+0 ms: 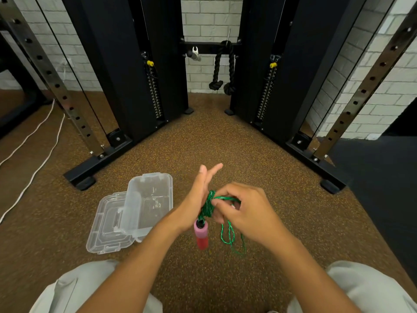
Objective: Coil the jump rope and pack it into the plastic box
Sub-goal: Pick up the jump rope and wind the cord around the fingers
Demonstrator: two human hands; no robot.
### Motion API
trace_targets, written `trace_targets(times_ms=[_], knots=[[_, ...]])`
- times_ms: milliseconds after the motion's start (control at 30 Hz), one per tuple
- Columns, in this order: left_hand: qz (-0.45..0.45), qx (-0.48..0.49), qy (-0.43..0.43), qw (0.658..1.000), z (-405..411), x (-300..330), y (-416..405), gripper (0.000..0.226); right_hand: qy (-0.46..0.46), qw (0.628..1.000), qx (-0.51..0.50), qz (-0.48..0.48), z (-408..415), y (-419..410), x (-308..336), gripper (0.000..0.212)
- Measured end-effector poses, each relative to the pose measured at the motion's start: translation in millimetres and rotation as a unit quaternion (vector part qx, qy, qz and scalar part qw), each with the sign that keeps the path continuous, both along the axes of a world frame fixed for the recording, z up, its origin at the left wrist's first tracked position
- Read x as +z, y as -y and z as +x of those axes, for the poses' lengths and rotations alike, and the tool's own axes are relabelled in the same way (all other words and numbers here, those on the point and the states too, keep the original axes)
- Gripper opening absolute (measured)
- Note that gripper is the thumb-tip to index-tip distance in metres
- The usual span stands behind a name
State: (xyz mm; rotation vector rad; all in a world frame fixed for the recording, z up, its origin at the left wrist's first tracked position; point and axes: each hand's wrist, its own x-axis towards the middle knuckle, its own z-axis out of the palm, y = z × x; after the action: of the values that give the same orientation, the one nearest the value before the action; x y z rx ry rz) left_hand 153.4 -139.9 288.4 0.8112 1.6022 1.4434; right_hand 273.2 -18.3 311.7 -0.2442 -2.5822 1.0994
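Note:
The green jump rope (209,205) is wound in several turns around my left hand (198,195), whose fingers point straight up and forward. A pink and red handle (201,234) hangs below that palm. My right hand (244,210) pinches a strand of the rope beside the coil. Loose green loops (229,236) dangle under my right hand above the floor. The clear plastic box (158,184) sits open on the floor to the left of my hands. Its clear lid (106,224) lies flat beside it, partly under the box's near edge.
Brown speckled rubber floor (203,143) spreads ahead. A black cable machine (126,64) with two weight stacks stands at the back, its base feet reaching forward on both sides. A black rope attachment (223,68) hangs in the middle. White cords (33,159) trail at the left. My knees (74,288) frame the bottom.

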Motion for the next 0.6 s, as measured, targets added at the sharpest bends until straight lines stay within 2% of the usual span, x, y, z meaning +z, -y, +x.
trace_targets(times_ms=[133, 267, 433, 600], knots=[[-0.006, -0.03, 0.017, 0.999, 4.2, 3.7, -2.1, 0.091, -0.019, 0.999, -0.036, -0.004, 1.2, -9.9, 0.3, 0.004], [0.003, -0.049, 0.063, 0.997, 8.9, 9.2, -3.6, 0.088, -0.017, 0.998, -0.052, -0.037, -0.6, -14.6, -4.5, 0.003], [0.057, -0.035, 0.161, 0.985, 8.0, 15.9, 0.9, 0.091, -0.02, 0.991, -0.069, -0.112, -2.2, -18.0, -7.1, 0.006], [0.139, 0.002, 0.271, 0.952, 4.2, 21.7, 6.5, 0.093, 0.019, 0.99, -0.077, -0.116, -3.8, -16.5, -19.1, 0.018]])
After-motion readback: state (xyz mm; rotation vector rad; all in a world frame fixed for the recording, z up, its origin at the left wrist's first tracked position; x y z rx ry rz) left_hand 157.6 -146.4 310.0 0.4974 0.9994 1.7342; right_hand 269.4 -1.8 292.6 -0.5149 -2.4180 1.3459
